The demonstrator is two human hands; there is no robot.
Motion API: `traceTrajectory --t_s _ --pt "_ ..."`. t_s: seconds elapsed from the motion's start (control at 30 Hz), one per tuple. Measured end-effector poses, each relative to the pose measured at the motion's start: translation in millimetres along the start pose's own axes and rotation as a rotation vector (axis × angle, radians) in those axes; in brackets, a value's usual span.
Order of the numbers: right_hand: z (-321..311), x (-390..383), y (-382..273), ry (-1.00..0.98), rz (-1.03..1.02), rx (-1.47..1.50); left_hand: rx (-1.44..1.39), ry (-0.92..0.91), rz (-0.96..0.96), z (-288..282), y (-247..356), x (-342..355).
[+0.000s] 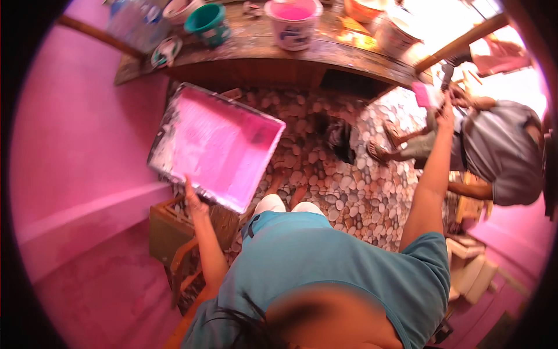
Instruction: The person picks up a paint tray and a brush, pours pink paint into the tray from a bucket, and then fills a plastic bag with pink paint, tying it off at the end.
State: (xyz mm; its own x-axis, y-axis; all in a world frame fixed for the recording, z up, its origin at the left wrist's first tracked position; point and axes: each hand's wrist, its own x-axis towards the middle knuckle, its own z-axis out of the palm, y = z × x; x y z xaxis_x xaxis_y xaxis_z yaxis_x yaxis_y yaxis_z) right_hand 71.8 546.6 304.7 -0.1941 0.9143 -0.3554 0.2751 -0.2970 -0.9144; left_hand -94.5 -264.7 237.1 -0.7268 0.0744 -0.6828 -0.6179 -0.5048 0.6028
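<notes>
My left hand [194,199] grips the near rim of a dark-edged paint tray [210,145] coated in pink and some white paint, held out at the left above the floor. At the upper right, my outstretched right hand [445,110] is closed on what looks like a paint roller or applicator [426,94] with a pink, paint-covered head. A co-worker's hand [460,100] is right beside mine; I cannot tell whether it touches the tool. A dark handle or tool rises just above the two hands.
A wooden counter [244,55] ahead holds a pink-paint bucket [293,32], a teal bucket [207,26] and other containers. A co-worker [500,151] is at the right. A chair [174,227] stands at lower left beside the pink wall [75,145]. A dark bundle [340,139] lies on the floor.
</notes>
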Motion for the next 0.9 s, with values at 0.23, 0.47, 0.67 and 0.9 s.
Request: traceTrajectory --t_s 0.23,0.47,0.67,0.9 --pt "-14.7 -74.0 25.1 -0.307 0.013 0.107 0.052 0.008 0.092 34.1 2.0 -14.2" --pt "177.6 -359.7 27.1 -0.713 -0.051 0.062 0.122 0.024 0.12 42.2 3.4 -17.1" --pt "283.9 -424.6 53.4 -0.918 -0.343 0.053 0.106 -0.085 0.349 55.0 7.9 -14.9" --pt "238.6 -419.0 82.9 -0.779 -0.476 0.045 -0.066 -0.035 0.429 76.8 -10.4 -12.4"
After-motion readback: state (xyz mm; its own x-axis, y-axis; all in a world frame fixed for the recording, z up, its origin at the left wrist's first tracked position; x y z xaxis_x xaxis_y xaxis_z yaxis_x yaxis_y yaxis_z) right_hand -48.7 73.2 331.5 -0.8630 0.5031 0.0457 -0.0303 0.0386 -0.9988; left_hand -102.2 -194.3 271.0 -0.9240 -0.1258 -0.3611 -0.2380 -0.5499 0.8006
